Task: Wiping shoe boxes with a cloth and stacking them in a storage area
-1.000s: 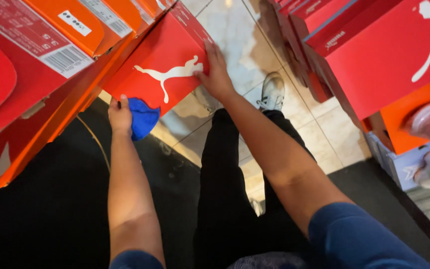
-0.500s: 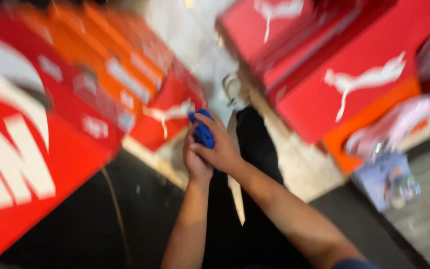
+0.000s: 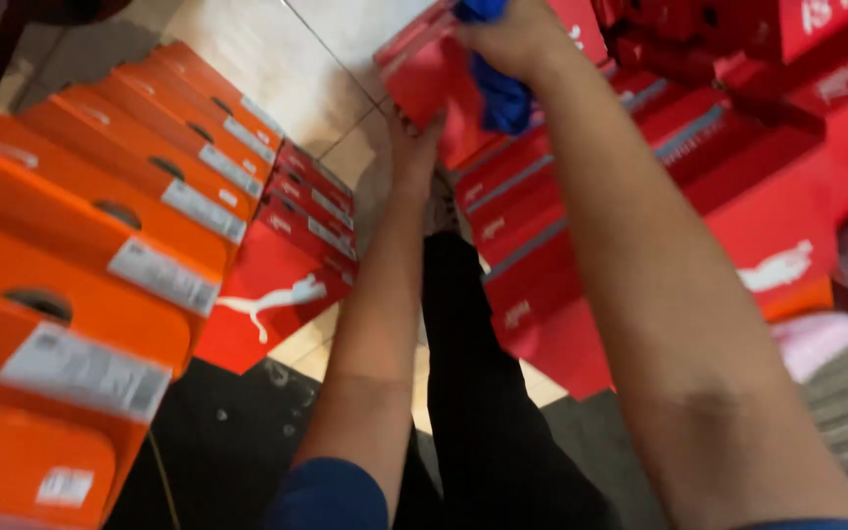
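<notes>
My right hand [image 3: 512, 34] is at the top of the view, closed around a blue cloth [image 3: 503, 93] that hangs down against a red shoe box [image 3: 424, 69]. My left hand [image 3: 414, 147] reaches up under that box and grips its lower corner. The box sits at the top of a stack of red shoe boxes [image 3: 542, 245] on the right. Both forearms stretch forward over my dark trousers [image 3: 473, 393].
A row of orange shoe boxes [image 3: 120, 245] with white labels fills the left side. Smaller red boxes [image 3: 311, 211] lie beyond them, and one red box [image 3: 267, 304] lies flat on the pale tiled floor [image 3: 247, 49]. A dark mat [image 3: 218, 442] is underfoot.
The blue cloth has passed from my left hand to my right. Both hands left the flat red box on the left and rose to the right-hand red stack; the view swung right.
</notes>
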